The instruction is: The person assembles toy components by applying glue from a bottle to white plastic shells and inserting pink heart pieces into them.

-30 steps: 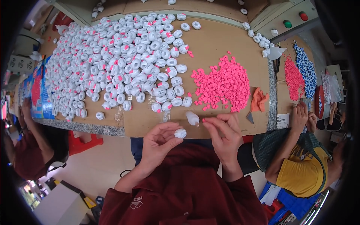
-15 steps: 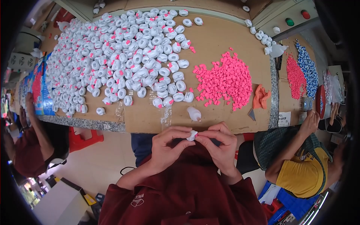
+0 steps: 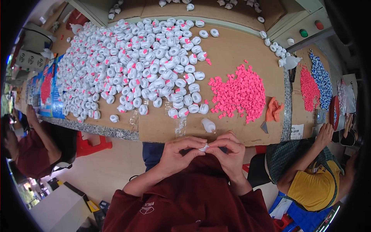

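Note:
Just in front of the table's near edge, my left hand (image 3: pixel 177 154) and my right hand (image 3: pixel 228 154) meet, fingertips pinched on one small white rounded part (image 3: pixel 203 147). Fingers cover most of it. A white dropper bottle (image 3: pixel 208 125) lies on the cardboard beyond my hands. To its right spreads a heap of tiny bright pink pieces (image 3: pixel 241 92). On the left is a large heap of white rounded parts (image 3: pixel 131 65), each with an oval opening, many bearing a pink piece.
Cardboard (image 3: pixel 166 131) covers the table, with a granite edge (image 3: pixel 104 130). An orange cloth scrap (image 3: pixel 274 110) and a small grey triangular piece (image 3: pixel 264 127) lie at right. A metal shelf (image 3: pixel 216 22) stands behind. Co-workers sit on both sides, one in a yellow top (image 3: pixel 309 187).
The view has shifted, so the table sits lower and further right in it. Pink showed at my right fingertips before; now only white shows between my fingers.

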The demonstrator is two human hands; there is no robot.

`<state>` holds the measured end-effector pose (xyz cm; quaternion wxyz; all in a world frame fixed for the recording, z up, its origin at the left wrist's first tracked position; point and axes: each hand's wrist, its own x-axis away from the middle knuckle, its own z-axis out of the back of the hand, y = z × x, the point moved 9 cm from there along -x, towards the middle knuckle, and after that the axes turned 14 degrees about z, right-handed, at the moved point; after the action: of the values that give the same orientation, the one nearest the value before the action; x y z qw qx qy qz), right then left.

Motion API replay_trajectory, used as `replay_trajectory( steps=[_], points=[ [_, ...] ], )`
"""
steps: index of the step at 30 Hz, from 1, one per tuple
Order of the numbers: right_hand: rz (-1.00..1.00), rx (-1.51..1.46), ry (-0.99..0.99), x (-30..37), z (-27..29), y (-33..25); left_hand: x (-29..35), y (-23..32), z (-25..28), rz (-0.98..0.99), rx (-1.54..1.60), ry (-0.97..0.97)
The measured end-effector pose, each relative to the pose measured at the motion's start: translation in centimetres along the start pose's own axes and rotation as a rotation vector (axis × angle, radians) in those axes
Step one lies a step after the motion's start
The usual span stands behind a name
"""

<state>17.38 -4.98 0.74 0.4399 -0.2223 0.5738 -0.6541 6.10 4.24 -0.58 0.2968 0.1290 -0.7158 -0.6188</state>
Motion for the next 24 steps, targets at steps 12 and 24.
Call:
replay_trajectory(
  steps=[12, 24],
  points=[
    [0.100, 0.239, 0.143, -2.2, 0.4, -0.3, -8.4, 11.4, 5.9, -0.444, -0.751, 0.490],
    [0.214, 0.321, 0.125, -2.1, -0.4, -0.6, -22.3, 11.0, 6.4, -0.455, -1.421, 0.439]
  ],
)
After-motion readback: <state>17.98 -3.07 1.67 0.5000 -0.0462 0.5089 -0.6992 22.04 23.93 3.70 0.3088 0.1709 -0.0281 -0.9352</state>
